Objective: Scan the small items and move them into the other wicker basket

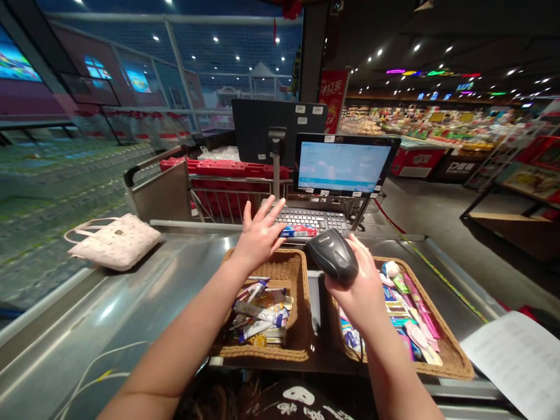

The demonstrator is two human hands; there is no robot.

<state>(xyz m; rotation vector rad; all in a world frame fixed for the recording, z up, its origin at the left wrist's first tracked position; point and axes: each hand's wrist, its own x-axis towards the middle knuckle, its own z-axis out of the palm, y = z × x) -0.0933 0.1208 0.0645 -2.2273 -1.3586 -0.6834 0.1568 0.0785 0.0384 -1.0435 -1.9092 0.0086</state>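
My left hand [259, 238] is above the left basket, with several fingers raised and spread. At its thumb side it grips one end of a slim blue and red box [300, 231] that looks like a toothpaste box; a barcode shows on it. My right hand [359, 280] is wrapped around a black handheld barcode scanner [332, 255], whose head points toward the box. Under my left hand, a wicker basket [300, 303] holds wrapped snack bars [258, 312]. The second wicker basket [452, 356], partly hidden by my right arm, contains colourful small packets and brushes [420, 303].
A lit monitor [343, 165] and a keyboard [306, 219] stand behind the baskets. On the metal counter [175, 280] at left lies a pale handbag [116, 240]. A paper sheet [516, 359] is at right. Beyond the counter is a shopping cart [227, 201].
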